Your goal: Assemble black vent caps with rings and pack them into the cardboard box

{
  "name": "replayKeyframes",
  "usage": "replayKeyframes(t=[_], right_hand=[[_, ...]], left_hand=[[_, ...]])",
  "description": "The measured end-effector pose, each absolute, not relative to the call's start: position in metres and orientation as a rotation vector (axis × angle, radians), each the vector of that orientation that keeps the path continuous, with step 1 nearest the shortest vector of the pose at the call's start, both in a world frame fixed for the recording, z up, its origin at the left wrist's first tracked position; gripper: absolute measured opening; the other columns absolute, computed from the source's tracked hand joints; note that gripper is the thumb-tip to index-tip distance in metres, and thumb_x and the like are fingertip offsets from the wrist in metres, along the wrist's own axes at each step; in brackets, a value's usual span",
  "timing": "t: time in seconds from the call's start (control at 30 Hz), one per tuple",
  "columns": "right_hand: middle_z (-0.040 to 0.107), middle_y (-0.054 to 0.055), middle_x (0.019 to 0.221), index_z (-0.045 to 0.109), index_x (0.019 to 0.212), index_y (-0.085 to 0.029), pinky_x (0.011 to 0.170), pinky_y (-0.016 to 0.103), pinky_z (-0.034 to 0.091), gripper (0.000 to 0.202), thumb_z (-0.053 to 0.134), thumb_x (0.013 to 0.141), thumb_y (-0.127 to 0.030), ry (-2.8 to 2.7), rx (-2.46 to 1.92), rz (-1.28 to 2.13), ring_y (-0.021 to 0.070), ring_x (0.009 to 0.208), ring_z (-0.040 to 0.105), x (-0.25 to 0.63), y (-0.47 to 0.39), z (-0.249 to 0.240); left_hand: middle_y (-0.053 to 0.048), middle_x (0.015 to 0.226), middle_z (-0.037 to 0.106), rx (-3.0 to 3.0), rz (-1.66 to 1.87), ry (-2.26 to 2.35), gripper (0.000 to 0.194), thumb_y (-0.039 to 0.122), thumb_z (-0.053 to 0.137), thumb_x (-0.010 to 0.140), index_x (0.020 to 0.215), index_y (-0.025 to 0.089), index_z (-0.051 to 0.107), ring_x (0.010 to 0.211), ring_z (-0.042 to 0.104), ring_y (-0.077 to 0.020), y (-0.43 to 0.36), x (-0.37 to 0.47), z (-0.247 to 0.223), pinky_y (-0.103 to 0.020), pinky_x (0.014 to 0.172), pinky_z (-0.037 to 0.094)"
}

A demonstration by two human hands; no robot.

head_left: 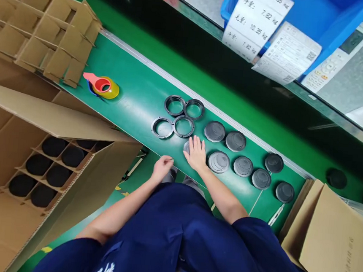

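My right hand [196,155] lies flat, fingers stretched out, on a dark round vent-like part [187,145] that it mostly covers. My left hand [163,167] is closed in a pinch at the bench's near edge; whatever its fingertips hold, if anything, is too small to make out. Left of my right hand, several black rings [183,126] lie flat in a cluster. To its right are several round, louvred black parts, among them a close one [219,162] and another toward the back [214,131].
A yellow tape roll [111,90] with a red core lies on the green bench [133,102]. Cardboard dividers [59,36] stand at the left end. Below, an open carton [78,186] holds black round parts. Another carton [338,234], a white-handled tool [276,214] and a blue bin [334,22] are rightward.
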State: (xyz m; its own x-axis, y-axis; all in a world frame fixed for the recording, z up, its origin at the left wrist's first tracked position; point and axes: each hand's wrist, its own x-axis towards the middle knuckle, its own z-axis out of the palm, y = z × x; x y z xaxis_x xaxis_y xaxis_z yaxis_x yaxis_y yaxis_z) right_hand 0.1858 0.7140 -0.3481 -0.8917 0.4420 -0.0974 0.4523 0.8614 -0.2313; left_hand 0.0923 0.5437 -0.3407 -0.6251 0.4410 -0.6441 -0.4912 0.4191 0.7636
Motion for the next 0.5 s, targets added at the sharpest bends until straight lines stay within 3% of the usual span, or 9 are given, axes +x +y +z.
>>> replayKeyframes(t=[0.03,0.1,0.17,0.2,0.27,0.33,0.5], right_hand=[[0.014,0.018,0.166,0.031,0.161,-0.005,0.124,0.054,0.006,0.073,0.043,0.103,-0.048,3.028,0.705,-0.387,0.0319,0.154,0.011,0.19,0.715,-0.343],[0.032,0.023,0.158,0.047,0.15,-0.004,0.116,0.06,0.021,0.066,0.043,0.099,-0.045,3.111,0.817,-0.366,0.0394,0.145,0.027,0.208,0.726,-0.327],[0.043,0.029,0.146,0.054,0.142,-0.003,0.105,0.067,0.028,0.07,0.046,0.092,-0.051,3.178,1.039,-0.198,0.0469,0.134,0.038,0.225,0.76,-0.32],[0.041,0.03,0.146,0.051,0.147,-0.004,0.103,0.068,0.03,0.081,0.049,0.086,-0.057,3.237,1.032,-0.152,0.0486,0.133,0.039,0.229,0.784,-0.324],[0.025,0.026,0.159,0.038,0.158,-0.008,0.108,0.069,0.025,0.093,0.04,0.082,-0.062,3.321,0.885,-0.115,0.0483,0.143,0.029,0.228,0.832,-0.343],[0.019,0.024,0.162,0.041,0.158,-0.017,0.105,0.074,0.022,0.094,0.035,0.077,-0.064,3.198,0.693,-0.063,0.0498,0.145,0.025,0.226,0.869,-0.365],[0.013,0.022,0.163,0.041,0.155,-0.025,0.104,0.065,0.033,0.104,0.041,0.064,-0.075,3.026,0.7,-0.019,0.0468,0.149,0.019,0.227,0.91,-0.378]], left_hand=[[-0.015,0.112,0.06,0.112,1.387,1.871,0.027,0.014,0.072,0.073,0.099,0.013,0.067,0.114,0.051,-0.0284,0.554,0.102,-0.339,-0.041,0.115,0.031],[-0.025,0.128,0.055,1.021,1.119,2.047,0.053,0.016,0.072,0.07,0.121,0.008,0.067,0.125,0.046,-0.0395,0.575,0.123,-0.337,-0.054,0.114,0.028],[-0.026,0.159,0.023,1.428,0.87,2.078,0.099,0.036,0.084,0.065,0.154,0.018,0.046,0.143,0.025,-0.0488,0.6,0.138,-0.342,-0.064,0.114,0.022],[-0.025,0.164,0.007,1.473,0.729,2.101,0.11,0.048,0.085,0.065,0.161,0.026,0.035,0.148,0.014,-0.0515,0.613,0.14,-0.347,-0.07,0.111,0.018],[-0.023,0.164,-0.013,1.399,0.537,2.192,0.116,0.062,0.078,0.07,0.165,0.033,0.018,0.151,-0.001,-0.0508,0.637,0.138,-0.36,-0.075,0.11,0.013],[-0.021,0.165,-0.014,1.323,0.441,2.245,0.114,0.063,0.074,0.073,0.165,0.038,0.011,0.151,-0.006,-0.0499,0.652,0.14,-0.368,-0.076,0.108,0.015],[-0.023,0.164,-0.006,1.273,0.441,2.265,0.112,0.051,0.079,0.07,0.164,0.036,0.019,0.151,0.0,-0.0507,0.662,0.159,-0.363,-0.073,0.105,0.026]])
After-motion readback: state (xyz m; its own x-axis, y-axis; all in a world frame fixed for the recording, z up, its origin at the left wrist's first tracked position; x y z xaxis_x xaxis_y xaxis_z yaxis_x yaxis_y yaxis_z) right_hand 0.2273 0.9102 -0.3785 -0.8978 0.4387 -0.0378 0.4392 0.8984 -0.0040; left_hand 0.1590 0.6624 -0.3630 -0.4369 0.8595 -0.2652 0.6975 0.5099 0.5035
